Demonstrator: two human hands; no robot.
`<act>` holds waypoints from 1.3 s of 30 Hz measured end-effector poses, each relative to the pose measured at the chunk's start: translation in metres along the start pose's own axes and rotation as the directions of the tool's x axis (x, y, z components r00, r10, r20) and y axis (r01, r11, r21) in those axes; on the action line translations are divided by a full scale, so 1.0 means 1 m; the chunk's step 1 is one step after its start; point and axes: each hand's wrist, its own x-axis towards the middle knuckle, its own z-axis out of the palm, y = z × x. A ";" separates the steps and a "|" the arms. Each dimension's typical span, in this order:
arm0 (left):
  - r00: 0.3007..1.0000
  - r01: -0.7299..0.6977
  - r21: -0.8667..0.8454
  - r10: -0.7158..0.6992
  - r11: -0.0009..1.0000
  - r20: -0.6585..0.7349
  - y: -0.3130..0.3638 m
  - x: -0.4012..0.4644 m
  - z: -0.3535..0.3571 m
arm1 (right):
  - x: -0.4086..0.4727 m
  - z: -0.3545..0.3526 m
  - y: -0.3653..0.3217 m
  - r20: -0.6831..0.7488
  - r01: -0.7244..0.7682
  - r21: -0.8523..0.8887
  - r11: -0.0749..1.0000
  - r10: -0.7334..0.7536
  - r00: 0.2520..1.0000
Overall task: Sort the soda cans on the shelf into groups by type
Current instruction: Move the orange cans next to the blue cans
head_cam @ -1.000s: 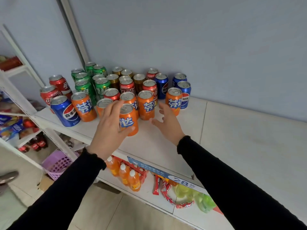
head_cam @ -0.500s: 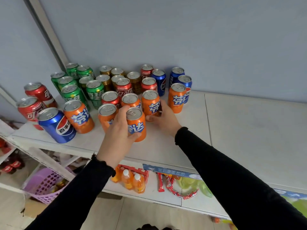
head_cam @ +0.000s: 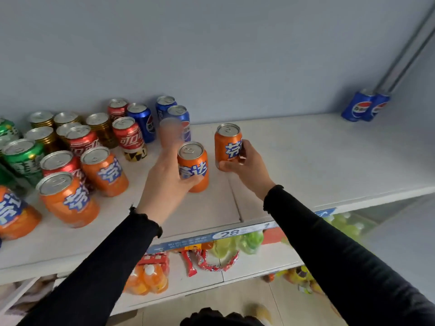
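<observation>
The left hand (head_cam: 168, 177) gripped an upright orange can (head_cam: 193, 166), fingers curled round its left side and thumb across its front. The right hand (head_cam: 244, 166) gripped a second orange can (head_cam: 227, 145) from the right, thumb at its base. Both cans were near the middle of the white shelf (head_cam: 317, 156), close together but apart. Mixed orange, red, green, gold and blue cans stood at left. Two blue cans (head_cam: 364, 105) stood at the far right corner.
</observation>
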 end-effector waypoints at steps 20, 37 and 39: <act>0.987 -0.013 -0.137 0.034 0.990 0.156 0.207 0.206 0.331 | 0.135 -0.363 0.137 -0.311 -0.076 -0.076 0.994 0.049 0.949; 0.988 0.046 -0.038 -0.040 0.998 0.151 0.211 0.312 0.405 | 0.232 -0.377 0.178 -0.304 -0.058 -0.083 0.995 0.031 0.952; 0.988 0.031 -0.033 -0.025 0.999 0.154 0.212 0.317 0.410 | 0.233 -0.379 0.182 -0.284 -0.056 -0.097 0.994 0.026 0.958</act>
